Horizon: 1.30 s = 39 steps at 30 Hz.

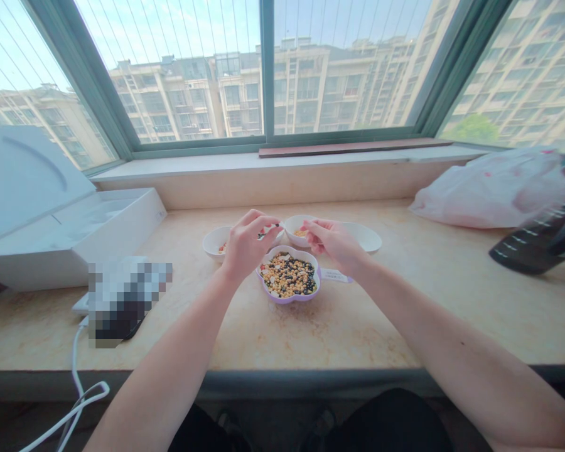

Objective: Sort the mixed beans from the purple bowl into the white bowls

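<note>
A flower-shaped bowl with a purple outside stands on the stone counter, filled with mixed beans in yellow and black with some pale pieces. Its handle, bearing a white label, points to the right.

The person's left hand is above the flower-shaped bowl's far left edge, thumb and forefinger narrowed on a dark bean. The right hand is past the flower-shaped bowl's far right edge, fingers gathered over a white dish of yellow beans; how tightly they close, and whether they hold a bean, cannot be told.

That dish stands just behind the flower-shaped bowl. To its far left is another white dish with reddish contents, partly covered by the left hand; to its far right lies a white dish, partly covered by the right hand.

Well left of the flower-shaped bowl stand an open white box and, nearer the counter's front, a white cable. Well to its right lie a pale plastic bag and a black object. A window rises beyond it.
</note>
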Available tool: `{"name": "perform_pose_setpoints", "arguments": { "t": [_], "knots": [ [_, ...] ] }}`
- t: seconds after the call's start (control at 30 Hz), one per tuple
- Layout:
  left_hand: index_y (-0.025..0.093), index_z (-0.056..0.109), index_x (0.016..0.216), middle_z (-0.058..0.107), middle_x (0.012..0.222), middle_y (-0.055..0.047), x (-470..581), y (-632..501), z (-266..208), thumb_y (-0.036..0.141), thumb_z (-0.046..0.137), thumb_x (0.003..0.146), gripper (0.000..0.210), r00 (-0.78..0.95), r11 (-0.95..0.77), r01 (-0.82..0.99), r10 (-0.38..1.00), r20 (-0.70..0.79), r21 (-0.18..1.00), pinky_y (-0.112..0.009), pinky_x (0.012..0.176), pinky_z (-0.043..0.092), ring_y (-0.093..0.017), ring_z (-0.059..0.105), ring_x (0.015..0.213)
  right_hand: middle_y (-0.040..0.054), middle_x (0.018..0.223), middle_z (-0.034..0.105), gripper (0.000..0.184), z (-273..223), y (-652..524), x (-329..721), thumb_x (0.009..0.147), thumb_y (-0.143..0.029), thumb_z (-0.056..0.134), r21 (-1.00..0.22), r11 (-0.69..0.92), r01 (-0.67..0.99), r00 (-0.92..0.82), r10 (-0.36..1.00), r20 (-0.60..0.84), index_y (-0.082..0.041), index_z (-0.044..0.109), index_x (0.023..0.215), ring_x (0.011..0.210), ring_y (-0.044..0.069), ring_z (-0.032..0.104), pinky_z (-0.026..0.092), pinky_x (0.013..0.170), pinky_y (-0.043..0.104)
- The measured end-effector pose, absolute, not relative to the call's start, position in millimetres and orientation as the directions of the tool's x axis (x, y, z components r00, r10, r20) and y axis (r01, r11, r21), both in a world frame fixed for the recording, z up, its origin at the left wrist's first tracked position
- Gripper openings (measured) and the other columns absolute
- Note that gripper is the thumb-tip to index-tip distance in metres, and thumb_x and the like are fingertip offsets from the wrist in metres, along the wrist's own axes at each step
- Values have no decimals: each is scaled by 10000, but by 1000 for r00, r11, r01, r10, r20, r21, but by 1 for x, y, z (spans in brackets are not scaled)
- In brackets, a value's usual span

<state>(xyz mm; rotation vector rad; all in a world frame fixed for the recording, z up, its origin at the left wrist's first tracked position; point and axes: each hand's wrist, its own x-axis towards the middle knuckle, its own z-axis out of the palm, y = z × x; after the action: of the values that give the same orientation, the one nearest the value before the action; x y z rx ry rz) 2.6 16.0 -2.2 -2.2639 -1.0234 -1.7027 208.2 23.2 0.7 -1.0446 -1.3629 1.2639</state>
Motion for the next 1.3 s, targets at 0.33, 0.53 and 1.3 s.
{"name": "perform_pose_setpoints", "arguments": {
  "t": [0.33, 0.53, 1.3],
  "knots": [
    [234, 762, 983, 701, 950, -46, -6, 31, -9, 268, 655, 916, 130, 160, -542, 760, 691, 705, 359, -310, 758, 507, -179, 657, 838, 20, 658, 636, 333, 1, 20, 208, 863, -495, 624, -858, 329, 394, -203, 942, 268, -177, 670, 775, 562, 123, 503, 375, 530, 272],
    [215, 769, 1013, 711, 1020, -97, -11, 43, -11, 276, 576, 951, 211, 219, -379, 906, 801, 557, 189, -417, 908, 451, -266, 638, 996, 48, 773, 719, 250, -2, 16, 209, 893, -377, 602, -577, 454, 679, -369, 890, 266, -176, 749, 871, 688, 164, 612, 406, 618, 279],
    [221, 762, 900, 708, 691, -10, -9, 14, 2, 370, 561, 924, 251, 450, -517, 746, 856, 255, 420, -242, 516, 391, -146, 611, 575, 117, 1000, 659, 317, -10, 14, 198, 943, -130, 445, -19, 668, 744, -662, 741, 108, -161, 761, 953, 971, 241, 648, 459, 771, 308]
  ]
}}
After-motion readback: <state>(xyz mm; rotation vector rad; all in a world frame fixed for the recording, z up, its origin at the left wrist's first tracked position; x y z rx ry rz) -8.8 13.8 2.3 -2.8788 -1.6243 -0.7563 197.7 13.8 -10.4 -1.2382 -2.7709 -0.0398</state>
